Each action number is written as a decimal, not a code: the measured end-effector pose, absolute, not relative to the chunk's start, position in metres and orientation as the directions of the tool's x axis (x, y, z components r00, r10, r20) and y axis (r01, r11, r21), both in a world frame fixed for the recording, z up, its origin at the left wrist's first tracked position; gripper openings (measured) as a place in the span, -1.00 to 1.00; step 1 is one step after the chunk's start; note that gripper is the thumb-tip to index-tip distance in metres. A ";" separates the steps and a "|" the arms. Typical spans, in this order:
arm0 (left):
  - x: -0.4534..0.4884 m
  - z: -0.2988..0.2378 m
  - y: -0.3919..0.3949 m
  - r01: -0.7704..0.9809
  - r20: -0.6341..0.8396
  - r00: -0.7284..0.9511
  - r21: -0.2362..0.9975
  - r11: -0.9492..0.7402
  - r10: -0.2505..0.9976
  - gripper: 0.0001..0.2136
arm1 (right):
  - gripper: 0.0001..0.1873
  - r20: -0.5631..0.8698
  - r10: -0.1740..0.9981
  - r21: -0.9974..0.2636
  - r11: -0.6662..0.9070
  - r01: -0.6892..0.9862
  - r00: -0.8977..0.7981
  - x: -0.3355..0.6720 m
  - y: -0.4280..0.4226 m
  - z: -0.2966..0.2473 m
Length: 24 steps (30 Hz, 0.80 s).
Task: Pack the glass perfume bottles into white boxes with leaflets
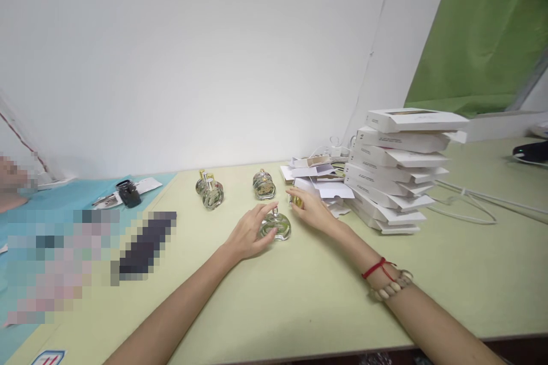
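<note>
A round clear glass perfume bottle (278, 227) stands on the pale green table (308, 296). My left hand (250, 232) is wrapped round the bottle's left side. Just to the right, my right hand (311, 208) pinches a small gold cap (295, 201) between its fingers, beside the bottle's neck. Three more bottles stand farther back: two close together (209, 189) on the left and one (264, 185) behind my hands.
A leaning stack of flat white boxes (396, 174) rises at the right, with loose white card pieces (319, 179) beside it. White cables (466, 205) trail to the right. A dark jar (128, 194) sits on a blue mat (60, 205) at the left.
</note>
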<state>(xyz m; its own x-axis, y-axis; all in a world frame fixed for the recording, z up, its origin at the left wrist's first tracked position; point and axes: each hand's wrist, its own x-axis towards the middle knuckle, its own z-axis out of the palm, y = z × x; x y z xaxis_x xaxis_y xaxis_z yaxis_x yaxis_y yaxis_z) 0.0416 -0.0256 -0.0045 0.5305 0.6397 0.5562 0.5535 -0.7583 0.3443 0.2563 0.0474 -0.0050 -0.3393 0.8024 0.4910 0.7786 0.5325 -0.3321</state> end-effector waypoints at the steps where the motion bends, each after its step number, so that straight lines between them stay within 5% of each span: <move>1: 0.041 -0.006 -0.025 0.549 0.562 0.527 0.347 -0.760 0.638 -0.51 | -0.51 0.482 0.797 -0.310 0.544 0.780 -0.365 0.256 0.049 -0.008; 15: 0.041 -0.003 -0.026 0.530 0.596 0.543 0.304 -0.792 0.592 -0.55 | -0.56 0.446 0.816 -0.235 0.503 0.832 -0.367 0.256 0.049 -0.012; 24: 0.051 -0.007 -0.028 0.424 0.692 0.212 0.571 -0.703 0.690 -0.57 | -0.58 0.443 0.821 -0.246 0.498 0.831 -0.361 0.255 0.045 -0.009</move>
